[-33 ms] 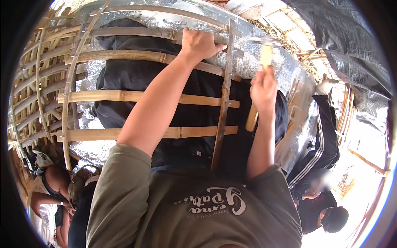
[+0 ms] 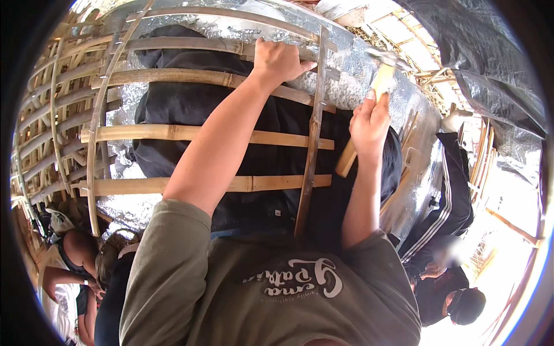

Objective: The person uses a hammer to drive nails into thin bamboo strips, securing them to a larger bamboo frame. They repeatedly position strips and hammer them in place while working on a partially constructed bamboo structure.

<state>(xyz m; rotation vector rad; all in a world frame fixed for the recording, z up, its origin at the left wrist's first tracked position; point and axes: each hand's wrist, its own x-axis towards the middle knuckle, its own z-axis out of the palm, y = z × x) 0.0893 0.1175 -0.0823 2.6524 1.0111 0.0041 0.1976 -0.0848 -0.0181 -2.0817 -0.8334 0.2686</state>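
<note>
My left hand (image 2: pixel 277 60) is closed over one of the upper cross slats of a bamboo lattice, with its thumb stretched to the right. The split-bamboo cross slats (image 2: pixel 161 133) run side by side over my lap, joined to a crosswise strip (image 2: pixel 314 124) on the right and a curved strip (image 2: pixel 104 95) on the left. Small bright metal bits, like nail ends, show at several joints. To the right of the lattice, my right hand (image 2: pixel 369 124) grips a hammer (image 2: pixel 382 81) by its light wooden handle. The hammer head is raised, apart from the lattice and a little blurred.
A shiny silver sheet (image 2: pixel 412 130) lies under and around my dark-clad legs (image 2: pixel 184 106). More bamboo lattice (image 2: pixel 63 109) stands at the left. Other people sit at the lower left and lower right (image 2: pixel 456 303). Dark plastic sheeting (image 2: pixel 490 63) hangs at the upper right.
The hammer head has moved a little to the right, and its handle leans more to the right. My left hand and the lattice stay in place.
</note>
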